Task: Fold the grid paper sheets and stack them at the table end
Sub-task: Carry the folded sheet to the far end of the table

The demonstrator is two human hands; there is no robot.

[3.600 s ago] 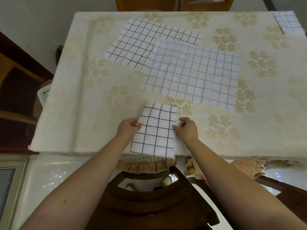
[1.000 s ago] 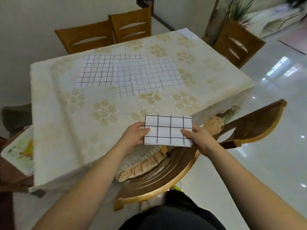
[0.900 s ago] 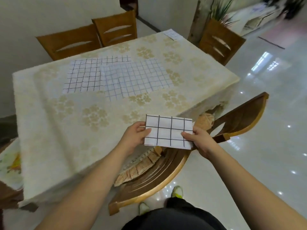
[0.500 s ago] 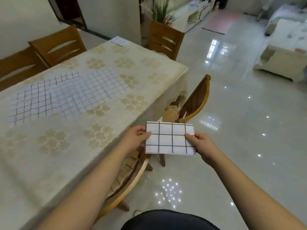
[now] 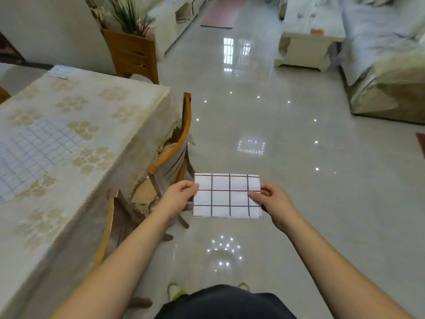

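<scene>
I hold a folded white sheet with a bold black grid [image 5: 226,195] flat in the air over the floor, right of the table. My left hand [image 5: 178,196] pinches its left edge and my right hand [image 5: 270,200] pinches its right edge. An unfolded sheet with a finer grid [image 5: 32,153] lies on the table [image 5: 96,107] at the left. A small stack of folded grid sheets [image 5: 60,72] sits at the table's far corner.
A wooden chair [image 5: 174,146] stands tucked at the table's near side, just left of my hands. Another chair [image 5: 131,56] and a potted plant stand beyond the far end. Glossy tiled floor stretches ahead; a sofa [image 5: 386,72] and a low white table stand at the right.
I lifted the folded sheet off the table with both hands and turned right. The table has slid to the left of view and the sheet now hangs over the floor.
</scene>
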